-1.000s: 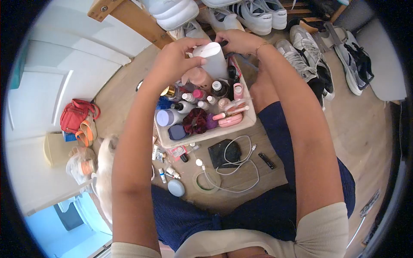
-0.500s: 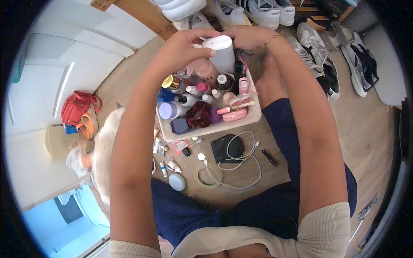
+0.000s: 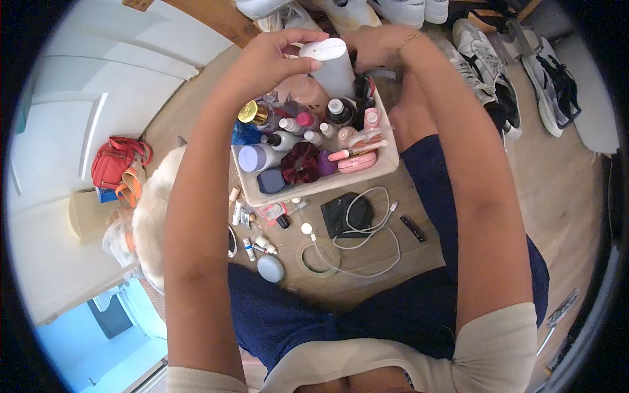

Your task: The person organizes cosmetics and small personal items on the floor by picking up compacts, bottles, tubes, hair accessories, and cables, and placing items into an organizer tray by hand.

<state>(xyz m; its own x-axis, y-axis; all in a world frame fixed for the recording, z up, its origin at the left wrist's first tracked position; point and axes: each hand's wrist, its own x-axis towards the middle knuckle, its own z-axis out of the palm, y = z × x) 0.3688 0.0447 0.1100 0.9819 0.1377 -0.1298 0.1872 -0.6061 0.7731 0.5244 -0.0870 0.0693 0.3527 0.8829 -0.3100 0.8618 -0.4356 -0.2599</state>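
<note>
A white bottle (image 3: 334, 71) stands at the back of a white basket (image 3: 321, 187) full of toiletries. My left hand (image 3: 278, 62) is closed on it, with the thumb at the front and fingers behind its top. Just right of the bottle, behind the basket's back edge, is my right hand (image 3: 377, 49); it is blurred and its fingertips are hidden. The basket also holds a dark red scrunchie (image 3: 301, 162), a lilac-capped bottle (image 3: 259, 158), a pink case (image 3: 357, 162) and a gold-capped bottle (image 3: 252, 112).
On the floor before the basket lie a black pouch (image 3: 346, 215), a white cable (image 3: 377, 275), a tape roll (image 3: 318, 257), a blue oval item (image 3: 270, 268) and a black stick (image 3: 413, 229). Shoes (image 3: 481, 69) stand at the right. A pale furry animal (image 3: 154, 209) is at the left.
The view has shifted slightly. My right hand has moved a little to the right, away from the white bottle. My left hand stays on the bottle.
</note>
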